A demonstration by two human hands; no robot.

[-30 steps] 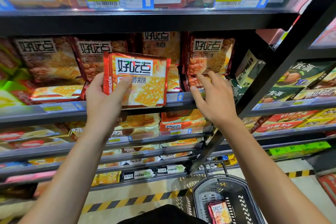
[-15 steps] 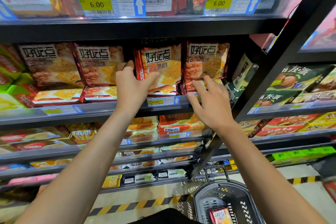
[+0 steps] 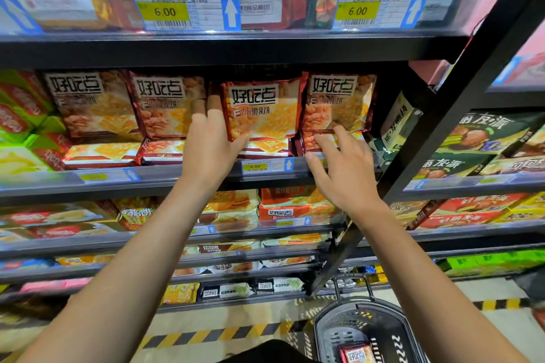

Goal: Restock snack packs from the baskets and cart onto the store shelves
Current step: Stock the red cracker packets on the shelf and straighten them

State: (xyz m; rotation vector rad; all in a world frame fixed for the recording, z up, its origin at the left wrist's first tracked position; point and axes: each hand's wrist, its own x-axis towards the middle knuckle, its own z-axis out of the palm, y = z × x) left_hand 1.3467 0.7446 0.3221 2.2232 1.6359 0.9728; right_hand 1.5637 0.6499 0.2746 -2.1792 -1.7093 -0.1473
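Observation:
An orange-red cracker pack (image 3: 262, 112) stands upright on the middle shelf (image 3: 177, 177), on top of flat-lying packs. My left hand (image 3: 211, 138) holds its left edge, fingers behind it and thumb on its lower front. To the right, my right hand (image 3: 339, 162) rests with spread, straight fingers on a flat pack (image 3: 317, 138) under another upright pack (image 3: 339, 103). Low at the right, a dark basket (image 3: 365, 330) on the floor holds one more red pack (image 3: 355, 352).
Similar packs (image 3: 165, 106) fill the shelf to the left. A black diagonal upright (image 3: 436, 132) divides this shelving from the green-pack shelves (image 3: 483, 141) on the right. The top shelf (image 3: 236, 47) hangs close above. Lower shelves and yellow-black floor tape (image 3: 212, 333) lie below.
My left hand carried the pack from in front of the shelf inward and stood it in the gap between the upright packs. My right hand stayed on the flat pack to the right.

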